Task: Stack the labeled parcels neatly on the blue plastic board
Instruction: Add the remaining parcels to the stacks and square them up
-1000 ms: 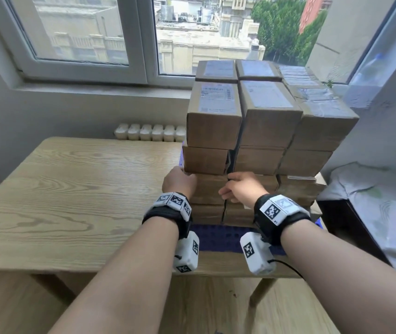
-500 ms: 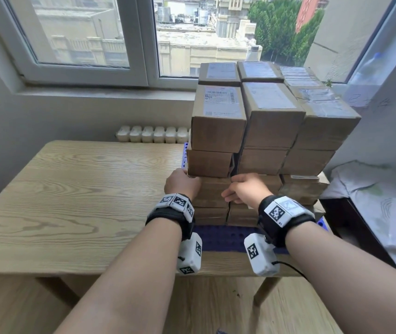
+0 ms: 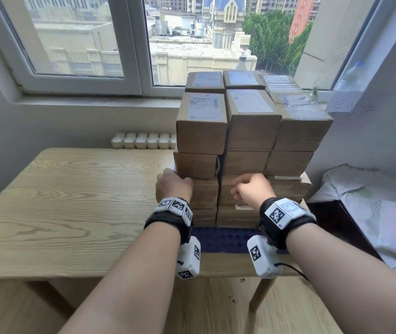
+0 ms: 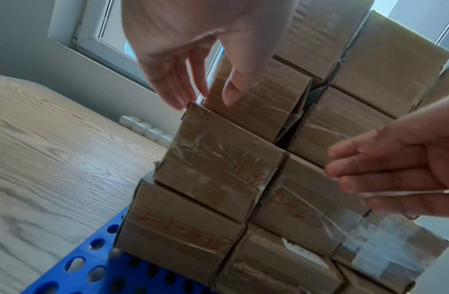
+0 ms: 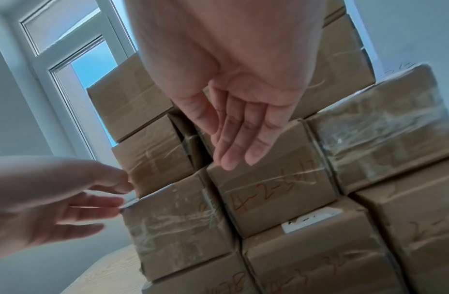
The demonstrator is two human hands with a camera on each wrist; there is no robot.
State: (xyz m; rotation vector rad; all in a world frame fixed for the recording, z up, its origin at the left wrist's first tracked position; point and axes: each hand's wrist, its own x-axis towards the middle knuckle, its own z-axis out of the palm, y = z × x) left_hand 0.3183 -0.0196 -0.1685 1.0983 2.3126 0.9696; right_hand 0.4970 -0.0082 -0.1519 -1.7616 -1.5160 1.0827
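Squaring the lower-left corner of the stack of brown cardboard parcels appears to be the step in hand. Stack sits on the perforated blue plastic board, at the 1 o'clock part of the pale wooden table, below the window. Judgement: the second-tier left parcel overhangs the one beneath, so push with flat fingertips, low and level, while bracing the neighbouring column; a push higher up risks tipping the tall left column.

Left hand: fingers straight and slightly spread, tips at the upper left edge of the taped parcel, thumb on the box above. It grips nothing.

Right hand: palm toward the stack, fingers straight and held together, tips just short of or lightly on the parcel marked in red "4-2"; contact cannot be told. It holds nothing.

Both forearms reach toward 12 o'clock, wrists level, at mid-stack height.
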